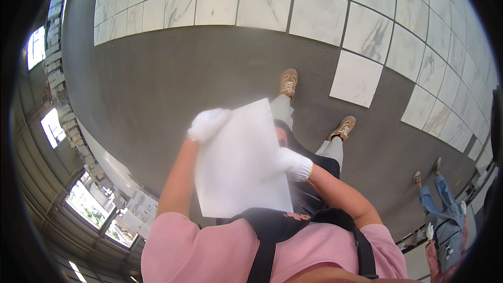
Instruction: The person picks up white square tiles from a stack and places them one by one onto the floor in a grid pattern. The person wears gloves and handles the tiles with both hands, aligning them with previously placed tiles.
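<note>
A square white tile is tilted in front of my body, its pale face toward me. My left hand, in a white knit glove, grips its upper left edge. At the right edge is my gloved right hand, also closed on the tile; its fingers are blurred and partly merge with the white face. The fingers behind the tile are hidden. The tile's lower edge is close to my dark apron.
Rows of white, grey-veined tiles lie on the grey floor ahead. One tile juts out from the rows near my shoes. Another person stands at the far right. Stacked pale slabs line the left.
</note>
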`<state>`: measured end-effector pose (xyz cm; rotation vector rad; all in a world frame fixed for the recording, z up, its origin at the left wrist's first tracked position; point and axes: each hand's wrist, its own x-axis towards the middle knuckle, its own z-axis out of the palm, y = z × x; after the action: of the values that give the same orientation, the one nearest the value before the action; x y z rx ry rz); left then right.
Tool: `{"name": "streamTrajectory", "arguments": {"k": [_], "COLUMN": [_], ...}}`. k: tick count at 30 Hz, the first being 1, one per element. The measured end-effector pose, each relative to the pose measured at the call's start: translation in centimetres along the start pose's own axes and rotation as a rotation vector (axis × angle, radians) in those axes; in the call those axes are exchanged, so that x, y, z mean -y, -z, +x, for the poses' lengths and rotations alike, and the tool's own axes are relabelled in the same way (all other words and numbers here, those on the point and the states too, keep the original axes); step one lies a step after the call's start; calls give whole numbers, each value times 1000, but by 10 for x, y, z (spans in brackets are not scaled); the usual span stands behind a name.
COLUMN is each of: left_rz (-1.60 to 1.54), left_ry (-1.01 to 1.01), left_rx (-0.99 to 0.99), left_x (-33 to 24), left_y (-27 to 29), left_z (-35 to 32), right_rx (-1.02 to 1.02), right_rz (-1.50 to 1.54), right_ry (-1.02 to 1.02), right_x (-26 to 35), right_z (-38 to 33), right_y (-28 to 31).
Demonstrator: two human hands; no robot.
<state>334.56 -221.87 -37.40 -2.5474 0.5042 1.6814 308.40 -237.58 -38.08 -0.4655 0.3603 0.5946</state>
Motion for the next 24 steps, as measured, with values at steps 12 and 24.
{"name": "streamTrajectory", "arguments": {"k": [12,24], "left_rz": [-1146,-1265], "left_ry": [90,-2], "left_rx": [70,-162], "left_x": [115,78], "left_y": [12,-53], "left_z": [1,6], "right_rx": [-411,-798], "right_rz": [204,236], "right_ry": [123,338], "right_x": [35,4], "right_z": [-4,-2], "right_y": [-24,40]}}
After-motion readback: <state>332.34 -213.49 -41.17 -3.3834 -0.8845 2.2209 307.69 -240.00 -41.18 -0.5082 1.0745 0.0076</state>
